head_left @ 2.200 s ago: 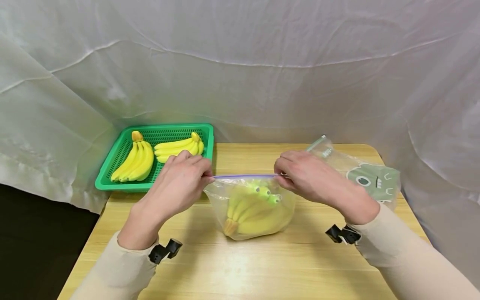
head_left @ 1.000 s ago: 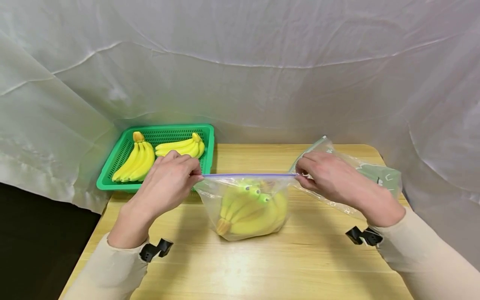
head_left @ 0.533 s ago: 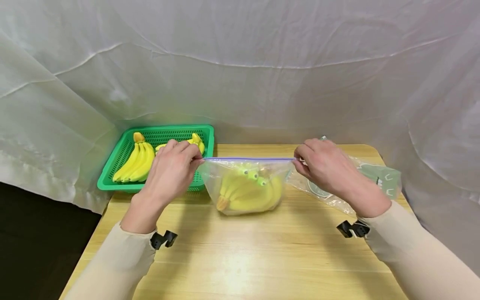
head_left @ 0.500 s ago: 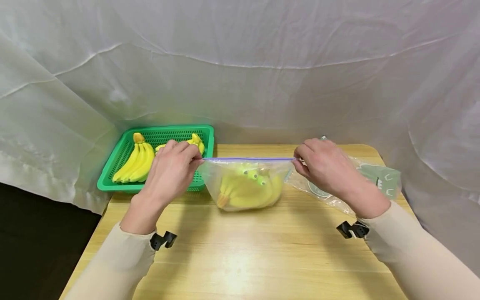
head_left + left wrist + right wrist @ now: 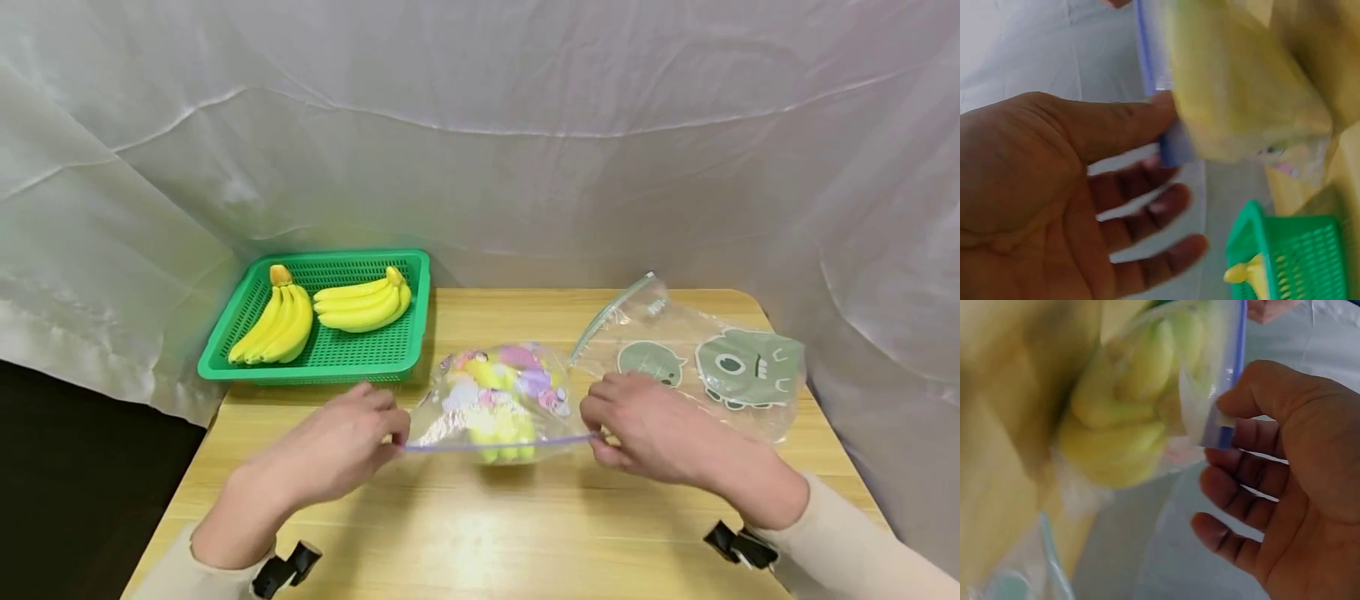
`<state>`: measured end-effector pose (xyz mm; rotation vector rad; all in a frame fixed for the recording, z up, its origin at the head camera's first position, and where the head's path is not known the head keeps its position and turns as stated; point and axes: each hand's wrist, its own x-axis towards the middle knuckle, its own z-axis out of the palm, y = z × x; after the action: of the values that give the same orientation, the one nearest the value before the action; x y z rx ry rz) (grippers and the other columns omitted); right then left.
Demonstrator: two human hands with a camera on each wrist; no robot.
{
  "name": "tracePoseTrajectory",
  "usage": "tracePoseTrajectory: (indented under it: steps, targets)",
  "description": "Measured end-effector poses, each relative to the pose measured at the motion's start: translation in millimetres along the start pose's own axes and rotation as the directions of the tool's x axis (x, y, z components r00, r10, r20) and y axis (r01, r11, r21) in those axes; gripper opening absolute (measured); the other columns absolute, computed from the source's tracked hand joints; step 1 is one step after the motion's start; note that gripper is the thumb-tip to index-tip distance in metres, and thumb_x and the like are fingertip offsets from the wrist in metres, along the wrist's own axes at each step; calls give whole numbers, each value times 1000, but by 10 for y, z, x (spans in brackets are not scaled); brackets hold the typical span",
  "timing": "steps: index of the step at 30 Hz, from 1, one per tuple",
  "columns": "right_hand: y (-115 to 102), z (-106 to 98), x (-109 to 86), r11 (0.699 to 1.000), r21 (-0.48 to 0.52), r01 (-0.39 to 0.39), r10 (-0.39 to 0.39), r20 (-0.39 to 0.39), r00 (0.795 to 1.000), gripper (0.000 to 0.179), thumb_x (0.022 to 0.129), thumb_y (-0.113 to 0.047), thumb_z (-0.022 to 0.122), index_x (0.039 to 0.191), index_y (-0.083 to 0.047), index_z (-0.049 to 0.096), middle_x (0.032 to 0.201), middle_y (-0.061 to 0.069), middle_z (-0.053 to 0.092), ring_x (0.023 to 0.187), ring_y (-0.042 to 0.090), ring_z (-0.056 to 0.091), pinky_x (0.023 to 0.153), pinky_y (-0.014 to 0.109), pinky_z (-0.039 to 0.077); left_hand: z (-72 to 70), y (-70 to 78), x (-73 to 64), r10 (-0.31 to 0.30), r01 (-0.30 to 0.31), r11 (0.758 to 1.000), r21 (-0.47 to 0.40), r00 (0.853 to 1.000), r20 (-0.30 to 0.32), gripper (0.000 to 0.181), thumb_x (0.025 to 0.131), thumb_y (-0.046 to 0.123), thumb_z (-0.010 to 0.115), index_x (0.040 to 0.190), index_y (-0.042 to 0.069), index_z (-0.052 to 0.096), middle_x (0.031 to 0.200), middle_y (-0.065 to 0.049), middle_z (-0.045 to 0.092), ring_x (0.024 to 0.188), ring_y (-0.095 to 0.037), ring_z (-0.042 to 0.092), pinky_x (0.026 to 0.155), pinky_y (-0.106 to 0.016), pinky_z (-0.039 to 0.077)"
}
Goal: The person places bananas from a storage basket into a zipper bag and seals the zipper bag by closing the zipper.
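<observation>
Head view: I see left hand and right hand pinching the zip bag over the bench, bananas already inside, with two bunches left in the green basket and the flat bag seemingly unused.

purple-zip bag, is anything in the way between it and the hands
Nothing visible: the left hand and right hand pinch the purple-zip bag directly, at opposite ends of its zip. The green basket and green-printed bag lie to either side.
</observation>
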<state>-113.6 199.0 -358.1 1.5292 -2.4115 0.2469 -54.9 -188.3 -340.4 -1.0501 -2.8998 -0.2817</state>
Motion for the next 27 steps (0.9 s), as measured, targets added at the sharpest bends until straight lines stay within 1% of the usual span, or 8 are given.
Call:
tracePoseTrajectory:
  steps: [3, 9, 12, 15, 17, 19, 23, 27]
  targets:
    - [-151, 136, -98, 999, 43, -20, 16, 94, 995, 21, 80, -21, 79, 80, -25, 59, 77, -16, 52, 73, 4, 47, 68, 29, 48, 92, 85, -32, -30, 40, 998, -57, 987, 160, 20, 85, 12, 83, 78, 24, 67, 78, 12, 54, 75, -10, 46, 72, -30, 42]
    - [-394, 512, -230, 999, 44, 12, -19, 164, 986, 21, 77, -22, 78, 82, -24, 58, 79, -14, 51, 74, 7, 47, 65, 24, 40, 246, 187, -27, -113, 182, 975, -127, 900, 420, 24, 80, 11, 79, 71, 27, 63, 74, 13, 50, 70, -7, 46, 66, -28, 43]
    - [-484, 692, -254, 1000, -9, 21, -19, 175, 984, 17, 83, -25, 80, 90, -21, 65, 88, -10, 62, 83, 11, 55, 68, 26, 42, 262, 258, 72, -116, 160, 981, -113, 940, 320, 21, 84, 11, 76, 73, 24, 63, 73, 11, 50, 66, -6, 44, 59, -26, 41]
    - [-553, 838, -258, 999, -41, 21, -14, 181, 983, 19, 87, -27, 81, 100, -18, 71, 100, -7, 69, 95, 13, 61, 73, 28, 47, 333, 379, 274, -117, 120, 992, -31, 989, 87, 11, 90, 14, 77, 84, 18, 69, 78, 7, 59, 70, -9, 49, 63, -27, 47]
    - [-586, 897, -255, 999, -26, 27, -22, 184, 983, 20, 87, -27, 81, 102, -18, 71, 107, -7, 70, 101, 13, 61, 75, 29, 49, 435, 477, 436, -108, 110, 993, 31, 992, -59, 10, 91, 19, 80, 92, 14, 72, 84, 3, 64, 75, -13, 55, 70, -30, 52]
    - [-601, 921, -249, 999, 13, 30, -32, 184, 982, 19, 87, -28, 80, 101, -20, 70, 110, -7, 70, 104, 13, 61, 77, 29, 51, 573, 571, 598, -114, 123, 990, 71, 986, -121, 20, 91, 25, 83, 102, 13, 73, 96, -1, 69, 87, -18, 61, 81, -36, 56]
    - [-558, 868, -245, 996, 91, 21, -41, 224, 974, 12, 89, -30, 75, 93, -21, 68, 111, -7, 71, 103, 13, 63, 82, 32, 55, 835, 689, 840, -147, 154, 984, 91, 986, -78, 45, 94, 41, 78, 126, 11, 67, 127, -10, 67, 120, -32, 63, 101, -50, 54]
    - [-450, 751, -266, 993, 107, -49, 23, 235, 972, 11, 92, -27, 73, 87, -22, 65, 93, -10, 68, 87, 10, 63, 80, 33, 56, 981, 721, 917, -233, 228, 970, 87, 971, 52, 74, 98, 49, 71, 157, 11, 47, 163, -16, 46, 152, -44, 38, 120, -65, 34]
